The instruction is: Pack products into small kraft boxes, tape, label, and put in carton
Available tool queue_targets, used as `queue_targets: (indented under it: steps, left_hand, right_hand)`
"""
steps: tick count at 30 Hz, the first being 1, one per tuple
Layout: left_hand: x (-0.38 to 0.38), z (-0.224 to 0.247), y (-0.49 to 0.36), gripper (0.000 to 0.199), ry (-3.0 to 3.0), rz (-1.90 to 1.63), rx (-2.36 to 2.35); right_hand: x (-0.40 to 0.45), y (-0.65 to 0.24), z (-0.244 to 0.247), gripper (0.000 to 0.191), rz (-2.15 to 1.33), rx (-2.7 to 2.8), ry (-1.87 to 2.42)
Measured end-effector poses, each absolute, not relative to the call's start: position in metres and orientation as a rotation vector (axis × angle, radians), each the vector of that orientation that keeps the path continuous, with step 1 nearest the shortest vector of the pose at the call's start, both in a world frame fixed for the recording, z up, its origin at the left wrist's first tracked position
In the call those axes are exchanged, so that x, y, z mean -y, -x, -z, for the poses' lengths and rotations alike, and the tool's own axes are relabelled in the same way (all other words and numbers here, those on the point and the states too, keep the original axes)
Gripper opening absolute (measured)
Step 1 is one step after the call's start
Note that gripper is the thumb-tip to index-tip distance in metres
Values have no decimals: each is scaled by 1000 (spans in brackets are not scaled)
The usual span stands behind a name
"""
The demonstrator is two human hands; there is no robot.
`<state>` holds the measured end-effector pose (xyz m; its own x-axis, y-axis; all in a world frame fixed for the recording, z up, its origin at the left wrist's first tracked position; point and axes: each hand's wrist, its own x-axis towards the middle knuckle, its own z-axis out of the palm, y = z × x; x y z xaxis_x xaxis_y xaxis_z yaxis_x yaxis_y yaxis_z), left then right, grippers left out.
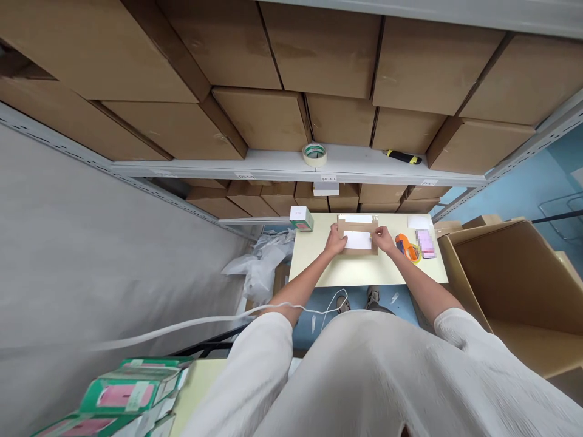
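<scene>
A small brown cardboard box (359,250) lies on the pale yellow table (337,276). On its top is a white label (357,240), with a second white strip (355,218) along the far edge. My left hand (336,241) grips the box's left side, its thumb by the label's left end. At the label's right end, the fingers of my right hand (383,238) are pinched together on its edge. To the right of that hand sits an orange tape dispenser (402,244) with a roll of yellowish tape (413,253).
A white-and-green small box (301,218) stands at the table's back left. A pink blurred item (426,243) lies at right. Shelving (273,169) holds cartons, a tape roll (314,155) and a utility knife (403,157). A large open carton (523,273) stands right; a white cable (195,321) crosses left.
</scene>
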<state>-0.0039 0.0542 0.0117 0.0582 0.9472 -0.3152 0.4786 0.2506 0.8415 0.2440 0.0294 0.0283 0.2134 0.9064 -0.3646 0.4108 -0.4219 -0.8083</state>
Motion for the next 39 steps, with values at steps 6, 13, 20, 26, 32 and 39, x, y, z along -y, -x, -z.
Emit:
queue_targets:
  steps: [6,13,20,26,32,39]
  left_hand:
    - [-53,-27,8,92,-1255,-793,-1585]
    - [-25,-19,23,86,-1260,-588,-1654]
    - [-34,-35,27,46,-1699,-898,-1715]
    - [-63,-51,18,37,-2025,-773,-1391]
    - [-75,-35,18,56,-1921,-452,-1324]
    - [-78,-28,30,118,-1922,-172,-1337]
  right_hand:
    - [-24,-243,-39,41,-1029,1195,1858]
    - [1,-250,-33,50,-1098,1194,1978]
    - [-7,-256,-41,44,-894,1375,1907]
    - [-38,-241,-62,41,-724,1952,1670]
    - [-40,-234,-77,39,-635,2416,1741]
    - [-35,-263,-77,40,-642,2385,2024]
